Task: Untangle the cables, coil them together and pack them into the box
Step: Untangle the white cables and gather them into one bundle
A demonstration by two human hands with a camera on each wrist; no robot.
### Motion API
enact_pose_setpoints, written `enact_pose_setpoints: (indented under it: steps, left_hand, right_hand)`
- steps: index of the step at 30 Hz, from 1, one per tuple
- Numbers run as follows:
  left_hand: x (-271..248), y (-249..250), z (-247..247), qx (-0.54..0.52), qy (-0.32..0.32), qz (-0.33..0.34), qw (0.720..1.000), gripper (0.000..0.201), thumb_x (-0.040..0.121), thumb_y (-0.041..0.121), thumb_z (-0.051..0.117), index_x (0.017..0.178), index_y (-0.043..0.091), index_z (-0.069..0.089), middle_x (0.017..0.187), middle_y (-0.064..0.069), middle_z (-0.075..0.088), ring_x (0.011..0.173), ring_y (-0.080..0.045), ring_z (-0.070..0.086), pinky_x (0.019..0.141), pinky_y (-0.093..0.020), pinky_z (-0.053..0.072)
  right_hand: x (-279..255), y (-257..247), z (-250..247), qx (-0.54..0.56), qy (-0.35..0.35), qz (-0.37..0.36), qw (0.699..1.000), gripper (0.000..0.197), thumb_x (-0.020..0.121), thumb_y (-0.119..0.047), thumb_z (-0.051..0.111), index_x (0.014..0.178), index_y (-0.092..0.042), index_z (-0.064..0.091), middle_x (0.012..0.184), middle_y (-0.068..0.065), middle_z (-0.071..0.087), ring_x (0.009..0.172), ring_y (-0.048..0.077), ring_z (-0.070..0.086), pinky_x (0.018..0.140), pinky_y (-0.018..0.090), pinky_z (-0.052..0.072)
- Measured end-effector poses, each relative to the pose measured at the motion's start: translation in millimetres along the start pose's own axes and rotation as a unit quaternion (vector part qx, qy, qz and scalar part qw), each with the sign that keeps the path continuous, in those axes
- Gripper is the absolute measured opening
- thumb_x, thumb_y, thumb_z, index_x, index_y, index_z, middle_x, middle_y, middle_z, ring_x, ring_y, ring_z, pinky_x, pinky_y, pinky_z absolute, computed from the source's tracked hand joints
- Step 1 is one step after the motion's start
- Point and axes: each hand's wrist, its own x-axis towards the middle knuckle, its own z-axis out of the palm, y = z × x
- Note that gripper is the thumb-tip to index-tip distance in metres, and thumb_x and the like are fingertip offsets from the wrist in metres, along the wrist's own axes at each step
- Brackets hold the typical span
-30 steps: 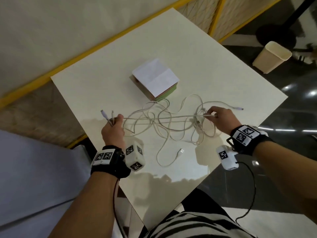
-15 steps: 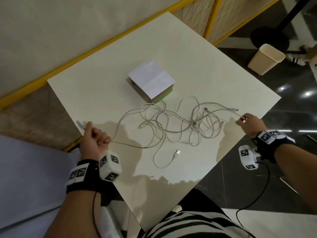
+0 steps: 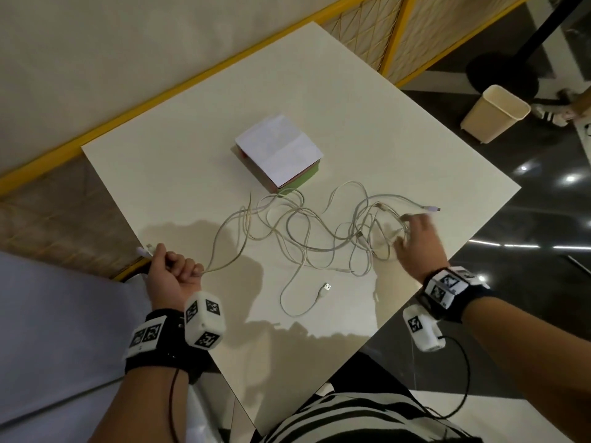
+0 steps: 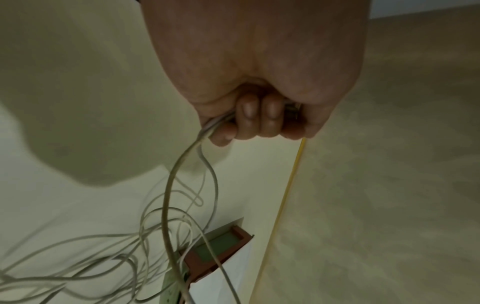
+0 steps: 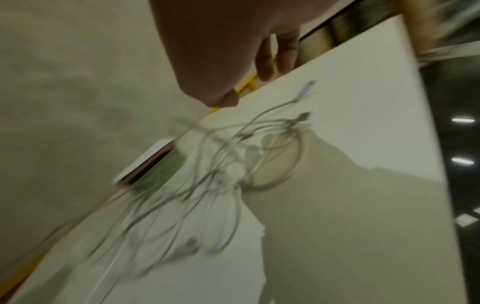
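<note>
Several thin white cables lie tangled on the white table, in front of a small box with green and red-brown sides and white paper on top. My left hand is a fist at the table's left corner. It grips cable ends, and a connector sticks out past the thumb. The left wrist view shows the curled fingers round two strands that run toward the box. My right hand hovers over the tangle's right side with loosely spread fingers, holding nothing that I can see.
A loose USB plug lies near the front edge and another connector near the right edge. A beige waste bin stands on the dark floor to the right. A yellow-framed partition runs behind the table.
My right hand has let go of the cable end at the table's right edge and come back left over the tangle. The left hand keeps its grip at the left corner.
</note>
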Motion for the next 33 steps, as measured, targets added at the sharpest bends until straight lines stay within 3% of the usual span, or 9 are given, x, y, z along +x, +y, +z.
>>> enact_pose_setpoints:
  steps: [3, 5, 9, 15, 18, 21, 25, 30, 33]
  left_hand:
    - [1, -6, -1, 0.014, 0.002, -0.01, 1.0, 0.052, 0.097, 0.035, 0.042, 0.046, 0.024, 0.046, 0.036, 0.007, 0.027, 0.033, -0.007, 0.024, 0.043, -0.018, 0.029]
    - [3, -9, 0, 0.033, 0.004, -0.02, 0.999, 0.049, 0.096, 0.035, 0.043, 0.048, 0.024, 0.046, 0.037, 0.008, 0.027, 0.033, -0.007, 0.024, 0.044, -0.02, 0.028]
    - [2, -14, 2, 0.066, 0.015, -0.036, 0.997, 0.041, 0.095, 0.033, 0.046, 0.056, 0.022, 0.041, 0.037, 0.009, 0.027, 0.033, -0.007, 0.024, 0.048, -0.023, 0.025]
    - [-3, -26, -3, 0.126, 0.022, -0.047, 0.991, 0.038, 0.096, 0.029, 0.047, 0.06, 0.02, 0.04, 0.038, 0.01, 0.028, 0.034, -0.008, 0.023, 0.052, -0.026, 0.023]
    - [-6, -32, -2, 0.16, 0.016, -0.044, 0.986, 0.038, 0.095, 0.027, 0.049, 0.06, 0.018, 0.041, 0.038, 0.008, 0.027, 0.035, -0.009, 0.022, 0.053, -0.028, 0.022]
    - [-8, -38, 0, 0.175, 0.012, -0.041, 0.984, 0.036, 0.094, 0.026, 0.05, 0.061, 0.018, 0.042, 0.039, 0.008, 0.028, 0.036, -0.009, 0.022, 0.052, -0.029, 0.022]
    - [-13, -45, 5, 0.195, 0.003, -0.044, 0.98, 0.033, 0.094, 0.024, 0.05, 0.063, 0.016, 0.046, 0.039, 0.009, 0.029, 0.036, -0.008, 0.023, 0.051, -0.028, 0.021]
    - [-29, -45, 30, 0.249, -0.058, 0.009, 0.967, 0.029, 0.093, 0.011, 0.05, 0.065, 0.015, 0.045, 0.042, 0.011, 0.029, 0.039, -0.007, 0.025, 0.051, -0.027, 0.021]
    - [-44, -43, 49, 0.249, -0.123, 0.039, 0.96, 0.022, 0.093, 0.014, 0.053, 0.07, 0.014, 0.051, 0.046, 0.01, 0.031, 0.044, -0.007, 0.029, 0.052, -0.026, 0.027]
  right_hand:
    - [-17, -37, 19, -0.033, -0.173, -0.165, 0.97, 0.018, 0.088, -0.013, 0.051, 0.104, -0.012, 0.059, 0.104, 0.008, 0.061, 0.092, 0.024, 0.059, 0.079, 0.038, 0.052]
    - [-20, -54, 33, -0.079, -0.225, -0.22, 0.946, 0.022, 0.089, -0.018, 0.05, 0.107, -0.01, 0.058, 0.107, 0.01, 0.059, 0.096, 0.03, 0.059, 0.076, 0.038, 0.05]
    - [-22, -73, 52, -0.218, -0.268, -0.196, 0.918, 0.046, 0.092, -0.036, 0.047, 0.13, -0.011, 0.044, 0.132, 0.01, 0.045, 0.118, 0.031, 0.048, 0.092, 0.04, 0.043]
    - [-23, -77, 60, -0.282, -0.268, -0.152, 0.909, 0.039, 0.092, -0.012, 0.041, 0.131, -0.009, 0.042, 0.132, 0.01, 0.045, 0.121, 0.028, 0.043, 0.096, 0.037, 0.038]
    - [-22, -89, 45, -0.19, -0.256, -0.137, 0.938, 0.025, 0.094, -0.015, 0.036, 0.115, -0.009, 0.048, 0.111, 0.012, 0.061, 0.097, 0.031, 0.057, 0.081, 0.038, 0.044]
    - [-21, -115, 16, 0.063, -0.198, -0.131, 0.969, 0.013, 0.093, -0.016, 0.048, 0.098, -0.012, 0.06, 0.076, 0.006, 0.068, 0.067, 0.025, 0.061, 0.064, 0.031, 0.047]
    - [-10, -164, -20, 0.363, -0.285, -0.057, 0.885, 0.004, 0.087, -0.012, 0.065, 0.084, -0.009, 0.065, 0.055, -0.006, 0.063, 0.054, 0.016, 0.055, 0.057, 0.023, 0.045]
    - [7, -208, -26, 0.274, -0.192, -0.216, 0.918, 0.015, 0.087, -0.027, 0.065, 0.073, -0.029, 0.058, 0.059, -0.009, 0.047, 0.056, 0.007, 0.043, 0.062, 0.025, 0.037]
    - [8, -222, -13, 0.299, -0.208, -0.185, 0.913, 0.011, 0.09, -0.03, 0.061, 0.086, -0.02, 0.065, 0.055, -0.007, 0.059, 0.052, 0.01, 0.054, 0.062, 0.028, 0.045]
